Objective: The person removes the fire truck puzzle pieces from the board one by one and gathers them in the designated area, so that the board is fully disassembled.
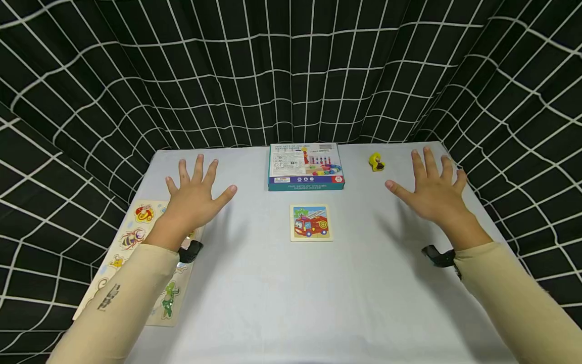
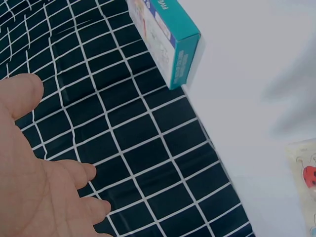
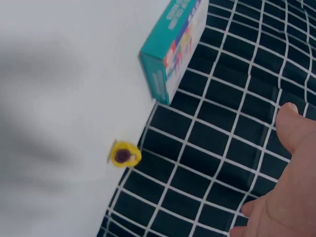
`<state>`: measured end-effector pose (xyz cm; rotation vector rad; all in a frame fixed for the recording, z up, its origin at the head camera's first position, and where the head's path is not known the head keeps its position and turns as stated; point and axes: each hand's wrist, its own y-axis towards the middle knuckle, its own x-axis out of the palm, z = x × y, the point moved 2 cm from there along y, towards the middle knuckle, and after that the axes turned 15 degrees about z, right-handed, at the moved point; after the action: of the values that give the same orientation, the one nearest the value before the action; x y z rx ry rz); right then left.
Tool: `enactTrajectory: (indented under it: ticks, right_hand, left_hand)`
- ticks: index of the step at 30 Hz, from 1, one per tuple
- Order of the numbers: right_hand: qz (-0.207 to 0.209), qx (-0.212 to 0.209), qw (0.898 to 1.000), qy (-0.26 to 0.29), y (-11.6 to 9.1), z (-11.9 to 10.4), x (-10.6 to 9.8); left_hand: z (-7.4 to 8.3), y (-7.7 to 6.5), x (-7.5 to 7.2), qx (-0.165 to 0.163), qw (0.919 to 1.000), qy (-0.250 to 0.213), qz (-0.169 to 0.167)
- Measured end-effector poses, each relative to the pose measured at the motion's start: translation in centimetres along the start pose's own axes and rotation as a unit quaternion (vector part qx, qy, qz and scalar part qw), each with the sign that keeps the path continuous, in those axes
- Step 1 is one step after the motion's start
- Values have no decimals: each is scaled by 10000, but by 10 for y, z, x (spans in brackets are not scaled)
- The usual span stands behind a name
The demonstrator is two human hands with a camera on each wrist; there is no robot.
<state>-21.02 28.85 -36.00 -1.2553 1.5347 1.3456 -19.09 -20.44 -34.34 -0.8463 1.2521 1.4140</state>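
Both hands are held up over the white table with fingers spread, and neither holds anything. My left hand (image 1: pixel 193 199) hovers beside a wooden puzzle board (image 1: pixel 168 303) with insect pictures, and the forearm hides part of that board. On the right, my right hand (image 1: pixel 437 194) is nearest to a small yellow object with a dark patch (image 1: pixel 376 162). Between the hands lies a small square fire-engine picture puzzle (image 1: pixel 311 223). Behind it is a teal and white bead-set box (image 1: pixel 306 167), whose corner also shows in both wrist views.
The white tabletop (image 1: pixel 273 293) ends at the back and sides against a black curtain (image 1: pixel 291 71) with a white grid. A dark strap (image 1: pixel 190 251) sits on the left wrist and another strap (image 1: pixel 438 256) on the right.
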Motion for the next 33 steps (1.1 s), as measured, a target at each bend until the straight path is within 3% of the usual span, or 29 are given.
enactTrajectory:
  ticks: [6, 11, 13, 17, 20, 23, 27, 33]
  right_hand:
    - [205, -136, 9994, 241, 2, -20, 1]
    - [458, -399, 9945, 850, 11, -61, 7]
    - [320, -592, 9920, 1071, 16, -78, 18]
    - [-484, -988, 9863, 1229, 22, -106, 56]
    - [-1035, -1119, 9815, 1158, 21, -115, 84]
    - [-1158, -1204, 9807, 1016, 17, -117, 102]
    - [-1006, -1318, 9820, 900, 14, -116, 113]
    - [-795, -1594, 9810, 764, 12, -118, 119]
  left_hand:
    - [2, 2, 2, 78, 9999, -115, -48]
    - [32, 10, 14, 431, 9978, -505, -61]
    - [52, 13, 27, 617, 9952, -759, -103]
    - [98, 18, 68, 985, 9869, -1213, -397]
    - [128, 21, 104, 1051, 9813, -1419, -760]
    - [149, 22, 131, 936, 9796, -1461, -1013]
    - [162, 21, 152, 762, 9839, -1195, -1092]
    - [163, 20, 162, 592, 9896, -854, -994]
